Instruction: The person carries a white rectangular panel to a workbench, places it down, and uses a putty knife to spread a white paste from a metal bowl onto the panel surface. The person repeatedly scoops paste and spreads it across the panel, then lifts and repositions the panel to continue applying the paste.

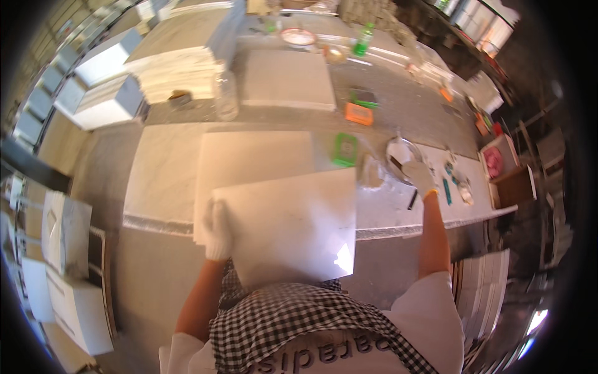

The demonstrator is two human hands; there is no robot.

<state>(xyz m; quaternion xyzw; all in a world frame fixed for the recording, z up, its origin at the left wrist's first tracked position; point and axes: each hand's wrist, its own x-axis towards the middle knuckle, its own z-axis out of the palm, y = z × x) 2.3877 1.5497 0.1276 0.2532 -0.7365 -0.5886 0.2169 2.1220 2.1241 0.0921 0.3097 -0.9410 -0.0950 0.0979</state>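
Observation:
My left hand (pixel 218 232), in a white glove, grips the left edge of a smooth white slab (pixel 293 227). The slab tilts up in front of my checked apron, its upper part over another pale slab (pixel 255 146) on the bench. My right hand (pixel 418 176), also gloved, is closed at the right rim of a round bowl (pixel 397 144) holding white material. A dark narrow tool (pixel 395 163) shows between that hand and the bowl; its far end is hidden or blurred. Beside the hand is a short black object (pixel 412 199). Left of the bowl sits a crumpled clear plastic bag (pixel 372 171).
Green (pixel 344 149) and orange (pixel 359 114) boxes sit beyond the slab. A clear bottle (pixel 226 96) stands by a tall slab stack (pixel 174 56). Farther off are a green bottle (pixel 363 40) and a bowl (pixel 298 37). A teal tool (pixel 447 191) lies rightward.

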